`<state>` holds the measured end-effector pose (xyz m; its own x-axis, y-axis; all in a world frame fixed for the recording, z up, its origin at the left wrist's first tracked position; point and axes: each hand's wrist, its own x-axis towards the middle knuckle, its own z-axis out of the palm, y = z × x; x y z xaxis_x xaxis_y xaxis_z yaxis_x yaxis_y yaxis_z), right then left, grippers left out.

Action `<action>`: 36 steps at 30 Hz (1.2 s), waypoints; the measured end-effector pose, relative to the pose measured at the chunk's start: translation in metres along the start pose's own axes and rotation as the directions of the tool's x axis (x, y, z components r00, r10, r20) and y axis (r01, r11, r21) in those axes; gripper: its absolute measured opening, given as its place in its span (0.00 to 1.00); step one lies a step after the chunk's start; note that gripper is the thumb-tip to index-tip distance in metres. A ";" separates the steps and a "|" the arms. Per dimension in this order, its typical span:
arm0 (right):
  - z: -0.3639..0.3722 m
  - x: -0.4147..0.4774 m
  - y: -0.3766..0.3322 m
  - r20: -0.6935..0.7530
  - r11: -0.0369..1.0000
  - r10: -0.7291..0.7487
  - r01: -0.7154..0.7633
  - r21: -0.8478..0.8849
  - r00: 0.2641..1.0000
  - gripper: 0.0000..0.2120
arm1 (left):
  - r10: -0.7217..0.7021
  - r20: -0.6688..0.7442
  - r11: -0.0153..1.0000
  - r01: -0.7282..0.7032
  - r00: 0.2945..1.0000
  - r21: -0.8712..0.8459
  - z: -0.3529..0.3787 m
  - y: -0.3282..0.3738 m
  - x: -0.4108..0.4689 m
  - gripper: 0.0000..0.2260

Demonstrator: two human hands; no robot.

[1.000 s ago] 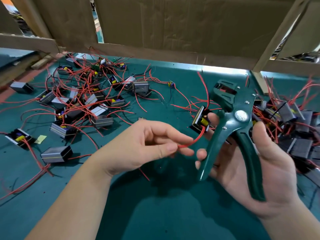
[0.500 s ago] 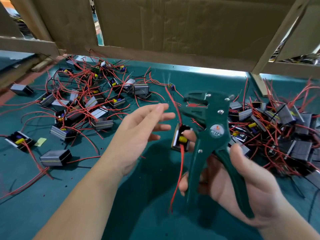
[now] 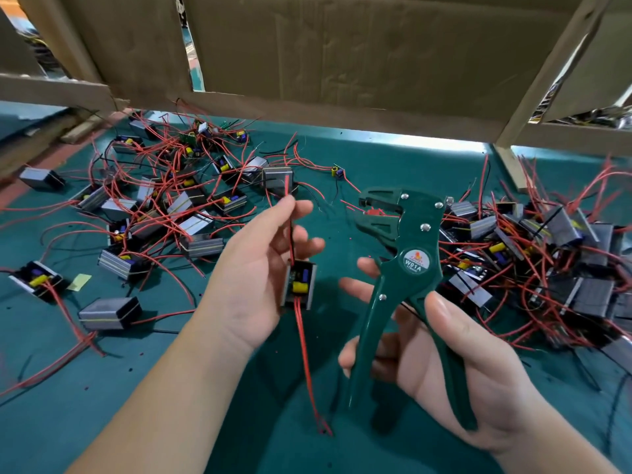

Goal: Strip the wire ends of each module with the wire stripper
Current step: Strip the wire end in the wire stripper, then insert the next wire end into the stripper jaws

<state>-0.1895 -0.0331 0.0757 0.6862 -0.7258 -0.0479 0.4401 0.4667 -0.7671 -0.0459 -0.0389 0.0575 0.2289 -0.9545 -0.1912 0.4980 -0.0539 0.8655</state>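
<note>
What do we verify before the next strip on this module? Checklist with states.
1. Right hand grips stripper: ok.
2. Jaws open: ok.
3. Jaws free of scraps: not ok, red bits sit in them.
4. Left hand pinches top wires, module hangs below: ok.
5. Wire end between jaws: not ok, none there.
6. Bottom wires stripped: cannot tell, ends too small.

Wire stripper [image 3: 415, 265]: glossy green painted metal, bright rivets. Tabletop [image 3: 393, 159]: matt teal mat. Modules [image 3: 205, 246]: ribbed grey metal cases. Backboard [image 3: 342, 49]: rough cardboard.
</note>
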 end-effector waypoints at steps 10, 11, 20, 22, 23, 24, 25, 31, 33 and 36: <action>-0.060 -0.032 0.008 0.002 0.999 0.016 -0.016 0.042 1.000 0.32 | -0.010 0.044 0.983 0.002 0.999 0.181 0.003 -0.004 -0.002 0.04; -0.058 -0.032 0.009 -0.006 0.999 0.013 -0.013 0.041 1.000 0.32 | -0.006 0.042 0.983 -0.002 0.999 0.185 0.002 -0.004 -0.001 0.04; -0.054 -0.030 0.007 -0.001 0.999 0.047 -0.047 0.015 0.999 0.31 | 0.141 0.043 0.966 -0.146 0.989 0.215 -0.002 -0.002 0.002 0.06; -0.053 -0.030 0.008 0.013 0.999 0.053 -0.053 0.005 0.999 0.30 | 0.174 0.043 0.958 -0.180 0.984 0.224 -0.003 -0.002 0.001 0.04; -0.053 -0.030 0.009 0.016 0.998 0.057 -0.057 0.003 0.998 0.30 | 0.195 0.052 0.950 -0.202 0.979 0.238 -0.003 -0.002 0.001 0.04; -0.053 -0.030 0.010 0.020 0.998 0.060 -0.060 0.002 0.998 0.30 | 0.217 0.064 0.942 -0.226 0.974 0.247 -0.003 -0.002 0.000 0.05; -0.053 -0.030 0.011 0.025 0.998 0.061 -0.061 -0.001 0.998 0.30 | 0.237 0.077 0.936 -0.249 0.968 0.248 -0.003 -0.002 0.000 0.04; -0.052 -0.033 0.011 0.005 0.997 0.073 -0.073 -0.031 0.997 0.32 | 0.326 0.127 0.898 -0.349 0.937 0.266 -0.002 -0.003 -0.002 0.02; -0.050 -0.034 0.009 0.002 0.998 0.064 -0.064 -0.024 0.998 0.32 | 0.358 0.135 0.868 -0.383 0.924 0.316 -0.003 -0.005 -0.001 0.03; -0.049 -0.035 0.007 -0.005 0.998 0.060 -0.060 -0.029 0.998 0.32 | 0.412 0.134 0.831 -0.432 0.901 0.349 -0.005 -0.007 0.001 0.04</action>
<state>-0.2386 -0.0296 0.0401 0.7085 -0.6990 -0.0966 0.3816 0.4947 -0.7808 -0.0452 -0.0380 0.0492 0.2992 -0.9218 0.2466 0.0229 0.2653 0.9639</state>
